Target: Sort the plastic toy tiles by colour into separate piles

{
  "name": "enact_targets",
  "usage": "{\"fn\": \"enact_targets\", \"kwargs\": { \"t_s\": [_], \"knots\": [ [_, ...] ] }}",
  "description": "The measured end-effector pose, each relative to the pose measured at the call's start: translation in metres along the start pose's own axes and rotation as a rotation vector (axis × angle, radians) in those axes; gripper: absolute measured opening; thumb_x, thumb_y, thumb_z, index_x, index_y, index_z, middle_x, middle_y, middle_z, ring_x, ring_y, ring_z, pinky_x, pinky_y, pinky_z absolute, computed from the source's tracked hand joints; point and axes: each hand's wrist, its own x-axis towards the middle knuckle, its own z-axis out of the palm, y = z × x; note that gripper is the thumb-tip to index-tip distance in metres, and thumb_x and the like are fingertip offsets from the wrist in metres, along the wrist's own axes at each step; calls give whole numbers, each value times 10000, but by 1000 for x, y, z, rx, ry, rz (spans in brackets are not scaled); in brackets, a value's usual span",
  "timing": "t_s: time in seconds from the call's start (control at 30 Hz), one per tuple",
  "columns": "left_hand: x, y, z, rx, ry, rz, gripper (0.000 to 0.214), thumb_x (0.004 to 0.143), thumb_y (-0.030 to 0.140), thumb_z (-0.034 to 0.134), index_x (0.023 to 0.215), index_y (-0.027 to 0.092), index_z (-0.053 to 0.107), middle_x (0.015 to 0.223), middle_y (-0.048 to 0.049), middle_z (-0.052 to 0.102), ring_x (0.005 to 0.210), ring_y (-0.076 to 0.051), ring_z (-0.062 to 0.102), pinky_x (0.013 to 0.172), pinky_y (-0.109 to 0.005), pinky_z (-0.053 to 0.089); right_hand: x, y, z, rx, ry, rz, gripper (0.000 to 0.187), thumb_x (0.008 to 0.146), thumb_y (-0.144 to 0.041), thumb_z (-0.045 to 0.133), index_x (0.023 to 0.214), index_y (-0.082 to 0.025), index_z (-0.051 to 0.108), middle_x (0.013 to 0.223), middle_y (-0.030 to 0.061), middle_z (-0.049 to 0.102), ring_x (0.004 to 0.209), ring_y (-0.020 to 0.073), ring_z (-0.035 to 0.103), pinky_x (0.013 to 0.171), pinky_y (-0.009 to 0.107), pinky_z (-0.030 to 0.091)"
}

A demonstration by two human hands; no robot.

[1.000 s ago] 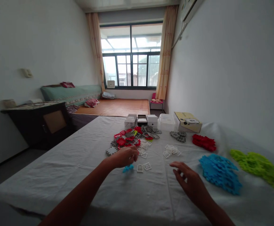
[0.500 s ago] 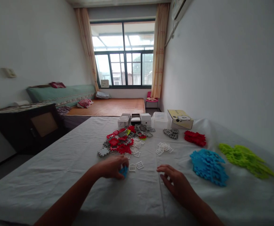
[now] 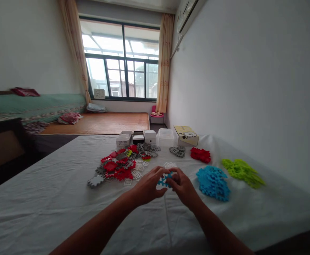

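Observation:
A small blue toothed plastic piece (image 3: 163,180) is raised over the middle of the table, between both my hands. My left hand (image 3: 151,182) curls round its left side with the fingers over the top, the thumb lower down. My right hand (image 3: 182,185) pinches it from the right between thumb and fingers. Part of the piece is covered by the fingers. Just beyond the hands lie white lattice window pieces (image 3: 170,165), partly hidden. To the left spreads a mixed heap of red (image 3: 123,173) and grey toothed pieces, with more white window pieces (image 3: 137,174) at its right edge.
Sorted piles lie on the right: blue pieces (image 3: 212,182), lime-green pieces (image 3: 242,172), red pieces (image 3: 200,154) and grey pieces (image 3: 177,152). Along the far edge stand small boxes (image 3: 123,138), a clear plastic tub (image 3: 166,137) and a yellow carton (image 3: 186,135). A white cloth (image 3: 112,216) covers the table.
My left hand has lifted the blue piece and carried it right. My right hand has come in from the right and taken hold of it too. The view has turned rightward.

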Motion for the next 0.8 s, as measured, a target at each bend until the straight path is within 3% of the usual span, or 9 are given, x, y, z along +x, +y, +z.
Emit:
{"fn": "enact_targets", "kwargs": {
  "t_s": [0.07, 0.13, 0.17, 0.27, 0.33, 0.4, 0.5, 0.67, 0.8],
  "knots": [
    [-1, -10, -4, -10, -19, 18, 579, 727, 247, 688, 1259, 259, 459, 1289, -68, 489, 1144, -213, 488, 962, -319, 412, 3, 10, -41, -166, 142, 3, 351, 830, -463, 519, 1097, -236, 533, 704, 17, 605, 658, 201, 593, 591, 319, 477],
    [-10, -26, -15, 19, -64, -13, 400, 791, 299, 640, 1177, 259, 545, 1254, -58, 527, 1122, -208, 510, 960, -317, 409, 5, 27, -91, -389, 313, 31, 395, 814, -466, 523, 1133, -233, 540, 784, 39, 638, 753, 223, 626, 694, 350, 490],
    [-16, -34, -23, 40, -93, -45, 278, 826, 302, 597, 1099, 253, 595, 1179, -50, 572, 1071, -198, 540, 931, -305, 422, 5, 37, -115, -481, 335, 63, 412, 798, -468, 533, 1135, -231, 553, 814, 41, 652, 781, 227, 635, 730, 358, 492],
    [-38, -53, -42, 91, -229, -144, 152, 843, 310, 566, 944, 249, 663, 982, -22, 629, 894, -167, 598, 805, -258, 452, 4, 68, -169, -656, 176, 141, 405, 790, -468, 516, 1102, -225, 602, 883, 53, 680, 769, 216, 649, 744, 357, 504],
    [-51, -60, -47, 89, -335, -191, 190, 771, 336, 653, 946, 263, 671, 962, -6, 627, 805, -152, 610, 717, -232, 455, 6, 78, -181, -773, 121, 114, 387, 790, -470, 506, 1058, -225, 638, 984, 74, 675, 764, 214, 652, 760, 371, 505],
    [-60, -63, -46, 64, -403, -214, 335, 683, 341, 733, 1004, 277, 660, 979, 0, 621, 756, -144, 611, 658, -218, 454, 12, 73, -173, -881, 186, 18, 388, 804, -466, 483, 1054, -216, 644, 1061, 97, 653, 792, 223, 649, 794, 392, 497],
    [-60, -65, -30, 20, -369, -229, 402, 682, 306, 731, 1072, 272, 637, 1015, -15, 612, 748, -140, 612, 664, -224, 468, 28, 45, -128, -872, 212, -137, 371, 843, -426, 442, 1074, -197, 621, 1095, 111, 636, 831, 215, 639, 808, 370, 491],
    [-40, -73, 2, -100, -106, -212, 354, 771, 165, 598, 1118, 233, 611, 1158, -69, 568, 886, -152, 609, 741, -242, 504, 66, 1, -21, -673, -190, -216, 270, 864, -322, 451, 1011, -202, 643, 988, 69, 674, 710, 151, 627, 729, 288, 487],
    [-36, -87, -4, -61, 123, -145, 345, 800, 146, 557, 1132, 226, 607, 1186, -82, 571, 1058, -184, 558, 860, -286, 496, 87, 3, 29, -697, -545, -179, 190, 811, -287, 561, 941, -214, 680, 899, 41, 702, 759, 161, 635, 713, 260, 461]
  ]
}}
